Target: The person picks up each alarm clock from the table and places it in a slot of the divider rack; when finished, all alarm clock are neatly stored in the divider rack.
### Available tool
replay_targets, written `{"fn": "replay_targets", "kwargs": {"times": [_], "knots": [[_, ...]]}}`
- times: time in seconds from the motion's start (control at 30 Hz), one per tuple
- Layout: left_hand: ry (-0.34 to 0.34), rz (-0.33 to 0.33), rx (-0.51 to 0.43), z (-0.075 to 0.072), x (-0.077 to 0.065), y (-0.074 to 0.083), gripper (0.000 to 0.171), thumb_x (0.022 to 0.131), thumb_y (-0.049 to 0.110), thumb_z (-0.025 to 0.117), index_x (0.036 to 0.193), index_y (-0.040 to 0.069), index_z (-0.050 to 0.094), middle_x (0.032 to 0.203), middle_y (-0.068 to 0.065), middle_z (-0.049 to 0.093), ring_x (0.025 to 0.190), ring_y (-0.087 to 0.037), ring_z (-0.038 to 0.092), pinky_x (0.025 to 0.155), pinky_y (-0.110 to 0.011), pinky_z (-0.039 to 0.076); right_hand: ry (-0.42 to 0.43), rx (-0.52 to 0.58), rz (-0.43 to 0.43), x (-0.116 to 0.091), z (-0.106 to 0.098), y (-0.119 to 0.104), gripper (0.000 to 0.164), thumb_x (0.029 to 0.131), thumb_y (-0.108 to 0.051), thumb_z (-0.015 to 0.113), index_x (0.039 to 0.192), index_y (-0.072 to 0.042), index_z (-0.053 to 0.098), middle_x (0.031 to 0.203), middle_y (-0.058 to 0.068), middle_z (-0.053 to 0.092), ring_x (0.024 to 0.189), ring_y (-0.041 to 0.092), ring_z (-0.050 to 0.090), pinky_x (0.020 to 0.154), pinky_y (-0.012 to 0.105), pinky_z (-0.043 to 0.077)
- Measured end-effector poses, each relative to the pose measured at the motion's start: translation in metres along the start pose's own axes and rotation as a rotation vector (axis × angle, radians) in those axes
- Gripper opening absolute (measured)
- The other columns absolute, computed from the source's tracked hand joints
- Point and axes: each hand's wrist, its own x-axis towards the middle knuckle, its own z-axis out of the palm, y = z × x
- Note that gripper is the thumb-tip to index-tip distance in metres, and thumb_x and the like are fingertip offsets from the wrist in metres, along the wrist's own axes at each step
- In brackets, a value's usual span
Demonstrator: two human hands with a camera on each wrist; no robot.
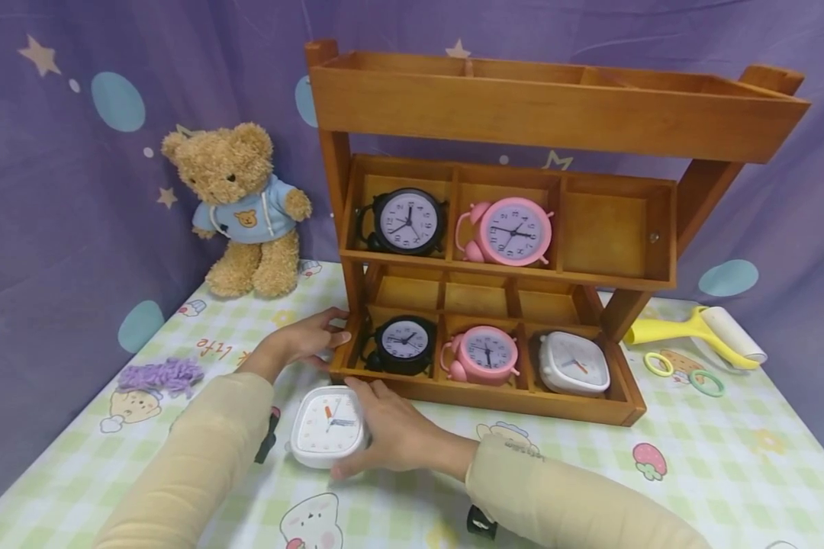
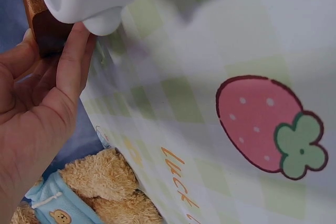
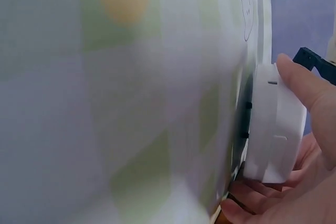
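Note:
A white square alarm clock point(image 1: 327, 425) sits face up before the left end of a brown wooden shelf point(image 1: 481, 396). My right hand point(image 1: 401, 431) grips it from the right, thumb on the near side and fingers at the far side; the right wrist view shows its white casing point(image 3: 275, 124) close to the cloth. My left hand point(image 1: 305, 339) holds the shelf's lower left corner, the wood between thumb and fingers in the left wrist view. In the lower row stand a black clock point(image 1: 403, 345), a pink clock point(image 1: 484, 354) and another white clock point(image 1: 573, 364).
The middle tier holds a black clock point(image 1: 408, 221) and a pink clock point(image 1: 515, 232). A teddy bear point(image 1: 243, 213) sits at the back left, near a purple fuzzy item point(image 1: 161, 376). At right lie a yellow-handled lint roller point(image 1: 700, 335) and two rings point(image 1: 706, 383).

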Motion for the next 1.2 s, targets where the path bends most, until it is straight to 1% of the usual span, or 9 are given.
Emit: {"fn": "replay_targets", "kwargs": {"times": [0.1,0.2,0.27,0.37,0.67,0.87,1.0,1.13,1.2], "knots": [[0.002,-0.001,-0.001,0.001,0.001,0.0,0.053,0.109,0.007,0.04,0.156,-0.002,0.016,0.157,-0.037,0.022,0.14,-0.051,0.033,0.096,-0.055,0.053,0.019,0.018,-0.006,0.001,0.002,-0.001,0.113,0.068,-0.048,0.094,0.156,-0.012,0.032,0.146,0.01,0.049,0.13,0.022,0.05,0.111,0.04,0.042],[0.004,-0.002,0.007,0.002,0.003,0.0,0.053,0.109,0.007,0.041,0.155,-0.002,0.017,0.157,-0.037,0.023,0.14,-0.051,0.034,0.095,-0.055,0.054,0.043,0.032,-0.02,0.002,0.003,0.0,0.109,0.066,-0.044,0.096,0.151,-0.011,0.037,0.135,0.006,0.054,0.12,0.017,0.053,0.105,0.036,0.046],[0.006,-0.001,0.007,0.003,0.003,0.0,0.053,0.109,0.007,0.041,0.155,-0.002,0.017,0.156,-0.037,0.024,0.14,-0.051,0.034,0.095,-0.054,0.054,0.055,0.046,-0.027,0.003,0.004,0.001,0.106,0.065,-0.042,0.097,0.149,-0.01,0.04,0.129,0.003,0.055,0.114,0.015,0.054,0.102,0.033,0.047],[0.007,0.0,0.008,0.003,0.004,0.0,0.052,0.109,0.007,0.041,0.155,-0.002,0.018,0.156,-0.038,0.024,0.139,-0.051,0.035,0.093,-0.053,0.055,0.065,0.062,-0.035,0.002,0.004,0.003,0.104,0.063,-0.041,0.098,0.146,-0.01,0.042,0.126,0.001,0.056,0.112,0.012,0.054,0.1,0.031,0.047],[0.01,-0.006,0.014,0.002,0.003,0.0,0.052,0.109,0.007,0.041,0.155,-0.002,0.018,0.156,-0.038,0.023,0.139,-0.051,0.035,0.094,-0.054,0.054,0.067,0.105,-0.052,-0.003,0.002,0.012,0.104,0.061,-0.038,0.099,0.146,-0.01,0.045,0.127,0.001,0.058,0.113,0.011,0.054,0.102,0.033,0.046],[0.005,-0.011,0.012,0.0,0.002,0.0,0.053,0.109,0.008,0.041,0.155,-0.002,0.017,0.157,-0.038,0.022,0.14,-0.051,0.034,0.096,-0.056,0.053,0.057,0.097,-0.071,-0.01,-0.005,0.019,0.103,0.061,-0.04,0.099,0.146,-0.012,0.048,0.126,-0.001,0.059,0.113,0.01,0.054,0.104,0.034,0.045],[0.0,-0.014,0.011,0.0,0.002,0.0,0.054,0.109,0.008,0.041,0.156,-0.002,0.016,0.157,-0.038,0.021,0.14,-0.052,0.034,0.096,-0.056,0.053,0.042,0.08,-0.077,-0.014,-0.011,0.023,0.106,0.06,-0.042,0.099,0.148,-0.014,0.047,0.131,-0.001,0.058,0.119,0.012,0.053,0.107,0.036,0.044],[0.0,-0.01,0.007,0.0,0.002,-0.001,0.053,0.109,0.008,0.041,0.155,-0.002,0.017,0.157,-0.038,0.021,0.14,-0.052,0.034,0.096,-0.056,0.053,0.043,0.083,-0.115,-0.02,-0.019,0.028,0.107,0.061,-0.041,0.098,0.15,-0.012,0.046,0.141,0.002,0.055,0.128,0.017,0.051,0.111,0.04,0.041],[0.001,-0.007,0.004,0.0,0.002,-0.001,0.052,0.109,0.008,0.041,0.155,-0.002,0.017,0.157,-0.038,0.022,0.14,-0.052,0.034,0.095,-0.057,0.053,0.044,0.088,-0.135,-0.023,-0.024,0.031,0.107,0.061,-0.041,0.098,0.151,-0.013,0.046,0.142,0.003,0.055,0.128,0.018,0.051,0.111,0.041,0.04]]}}
